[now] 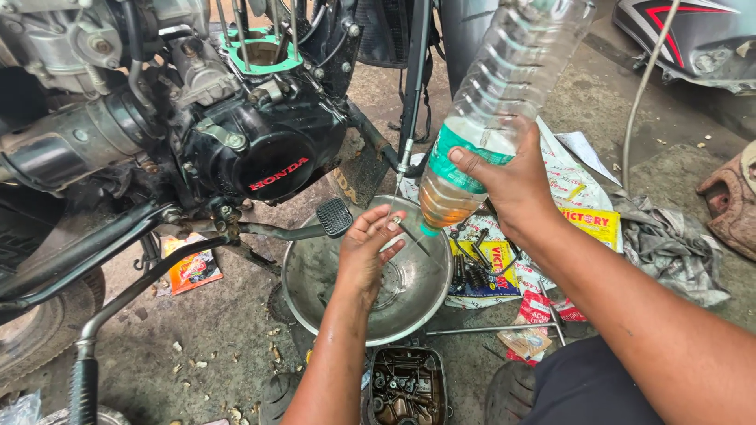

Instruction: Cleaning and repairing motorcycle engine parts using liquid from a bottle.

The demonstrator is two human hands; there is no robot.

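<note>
Right at the bottom middle of the frame there's a dark, greasy rectangular metal engine cover (407, 386) lying open side up on the concrete floor (220, 323), with small parts piled inside it. Just above that sits a round, shallow, dull grey metal bowl (315, 275).

The left hand (368, 245) is over the bowl, palm up, fingers half curled, pinching a thin metal pin-like part (409, 236) between thumb and fingertips. Can't tell exactly what the part is, it's too small.

The right hand (504, 181) is wrapped tight round a clear ribbed plastic bottle with a green label (488, 118), tipped neck-down so its green cap end sits just beside the little part, over the bowl's right rim. Amber liquid has pooled at the bottle's lower end.

Right of the bowl, some dark coil springs and small tools (470, 267) lie on spread-out printed paper wrappers in yellow, red and white (583, 212). A crumpled grey rag (673, 248) is further right, and a thin metal rod (488, 329) lies on the floor toward the lower centre.

Further back in the upper left is the black motorcycle engine (260, 149) with a green gasket (260, 51) on top of the open cylinder base, plus a black ribbed foot pedal (334, 216) poking out toward the bowl. Far upper right corner shows a grey and red bike body panel (693, 39).
</note>
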